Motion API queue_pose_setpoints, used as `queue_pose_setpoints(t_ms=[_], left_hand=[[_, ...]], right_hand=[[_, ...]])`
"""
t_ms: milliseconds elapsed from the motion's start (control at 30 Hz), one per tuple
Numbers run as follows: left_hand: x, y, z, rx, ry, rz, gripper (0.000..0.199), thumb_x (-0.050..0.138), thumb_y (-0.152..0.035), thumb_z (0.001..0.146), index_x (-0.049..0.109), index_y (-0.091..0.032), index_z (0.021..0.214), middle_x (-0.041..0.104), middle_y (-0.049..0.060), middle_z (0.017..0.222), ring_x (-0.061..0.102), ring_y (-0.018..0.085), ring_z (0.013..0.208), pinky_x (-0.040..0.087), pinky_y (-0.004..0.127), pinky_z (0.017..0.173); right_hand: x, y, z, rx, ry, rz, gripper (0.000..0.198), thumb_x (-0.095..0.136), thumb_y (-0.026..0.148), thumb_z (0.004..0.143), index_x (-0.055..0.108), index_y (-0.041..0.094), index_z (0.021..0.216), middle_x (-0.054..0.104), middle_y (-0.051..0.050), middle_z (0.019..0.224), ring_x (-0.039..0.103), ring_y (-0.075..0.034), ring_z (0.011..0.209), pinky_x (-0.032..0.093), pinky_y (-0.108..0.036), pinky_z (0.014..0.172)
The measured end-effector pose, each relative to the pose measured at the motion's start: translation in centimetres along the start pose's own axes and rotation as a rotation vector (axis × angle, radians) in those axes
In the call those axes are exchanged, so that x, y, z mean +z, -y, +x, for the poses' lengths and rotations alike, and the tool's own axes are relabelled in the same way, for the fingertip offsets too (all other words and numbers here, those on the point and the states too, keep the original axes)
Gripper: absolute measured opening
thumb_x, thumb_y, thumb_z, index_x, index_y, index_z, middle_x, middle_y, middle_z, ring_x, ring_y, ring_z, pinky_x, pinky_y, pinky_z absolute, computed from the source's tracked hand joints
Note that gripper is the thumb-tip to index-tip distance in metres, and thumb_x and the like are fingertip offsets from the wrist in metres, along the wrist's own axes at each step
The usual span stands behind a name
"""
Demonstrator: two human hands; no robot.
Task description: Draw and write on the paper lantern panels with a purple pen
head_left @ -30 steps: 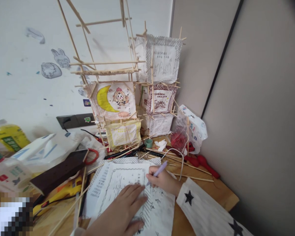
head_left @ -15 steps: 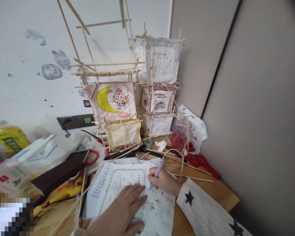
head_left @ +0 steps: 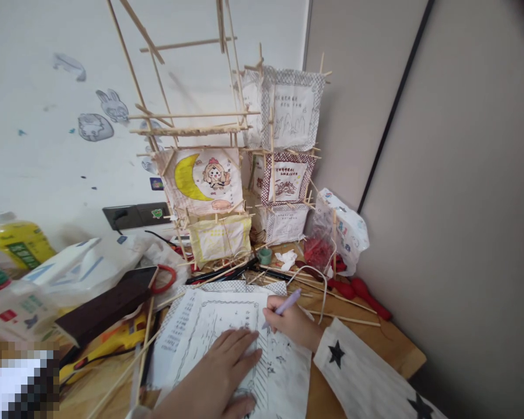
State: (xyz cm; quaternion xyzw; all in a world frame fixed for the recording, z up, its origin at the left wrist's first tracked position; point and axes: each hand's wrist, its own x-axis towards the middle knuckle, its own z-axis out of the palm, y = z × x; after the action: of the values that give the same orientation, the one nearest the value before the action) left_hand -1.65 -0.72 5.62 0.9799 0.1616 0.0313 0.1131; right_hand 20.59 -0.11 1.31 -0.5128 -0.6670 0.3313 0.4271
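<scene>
A sheet of white paper [head_left: 203, 317] with a drawn double border and diagonal hatching lies in front of me on the wooden table. Flat across its middle rests my left hand [head_left: 220, 369], fingers spread. My right hand [head_left: 290, 323] is closed round a lilac pen [head_left: 288, 302], whose tip is at the upper part of the hatched strip beside the border. The pen leans over to the right. Other sheets with handwriting [head_left: 177, 326] stick out from under the drawing on the left. My left hand covers part of the drawing.
Behind the paper stand stick frames with drawn panels [head_left: 209, 180] and a second panelled tower [head_left: 290, 180]. At left lie a dark box [head_left: 107, 305], red-handled scissors [head_left: 165, 279], a yellow glue gun [head_left: 109, 346] and bottles [head_left: 20, 241]. Thin sticks [head_left: 349, 315] and a red tool [head_left: 367, 297] lie right.
The pen has tipped from nearly upright toward the right, and its tip has moved slightly up the hatched strip. My left hand stays on the paper.
</scene>
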Motion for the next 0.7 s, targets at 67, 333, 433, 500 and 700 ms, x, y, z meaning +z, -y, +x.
queue_pose_setpoints(t_ms=[67,333,433,500,700], left_hand=[[0.00,-0.01,-0.01,0.012,-0.010,-0.003,0.051,0.052,-0.038,0.087,0.040,-0.022,0.133,0.034,0.012,0.143,0.032,0.034,0.129,0.029,0.056,0.103],[0.15,0.12,-0.09,-0.011,-0.008,-0.011,0.051,0.052,-0.040,0.086,0.040,-0.024,0.133,0.032,0.013,0.144,0.031,0.036,0.129,0.030,0.058,0.101],[0.01,0.09,-0.08,-0.005,0.007,-0.009,0.052,0.052,-0.040,0.086,0.039,-0.022,0.134,0.032,0.014,0.144,0.031,0.035,0.129,0.029,0.058,0.101],[-0.01,0.07,-0.09,0.005,-0.006,-0.014,0.051,0.051,-0.039,0.087,0.039,-0.023,0.134,0.031,0.014,0.144,0.031,0.035,0.129,0.029,0.058,0.102],[0.26,0.19,-0.12,0.007,-0.019,-0.014,0.051,0.049,-0.041,0.088,0.037,-0.023,0.135,0.032,0.013,0.144,0.031,0.034,0.129,0.029,0.058,0.102]], right_hand=[[0.04,0.04,0.01,-0.005,0.009,-0.009,0.024,0.048,0.022,0.082,0.040,0.019,0.059,0.046,0.006,0.049,0.047,-0.009,0.048,0.035,-0.019,0.050],[0.09,-0.19,0.08,-0.036,0.026,-0.031,0.022,0.050,0.022,0.082,0.043,0.019,0.061,0.048,0.006,0.051,0.048,-0.009,0.049,0.035,-0.018,0.050],[0.15,-0.47,0.11,-0.010,0.034,-0.009,0.022,0.051,0.023,0.082,0.043,0.019,0.062,0.048,0.006,0.051,0.048,-0.009,0.048,0.035,-0.018,0.049],[0.18,-0.66,0.09,0.022,0.030,-0.015,0.023,0.051,0.024,0.083,0.044,0.019,0.062,0.048,0.006,0.050,0.047,-0.009,0.047,0.035,-0.018,0.049],[0.16,-0.57,0.02,0.024,0.031,-0.012,0.023,0.050,0.027,0.085,0.045,0.019,0.064,0.050,0.005,0.051,0.049,-0.009,0.049,0.036,-0.018,0.050]])
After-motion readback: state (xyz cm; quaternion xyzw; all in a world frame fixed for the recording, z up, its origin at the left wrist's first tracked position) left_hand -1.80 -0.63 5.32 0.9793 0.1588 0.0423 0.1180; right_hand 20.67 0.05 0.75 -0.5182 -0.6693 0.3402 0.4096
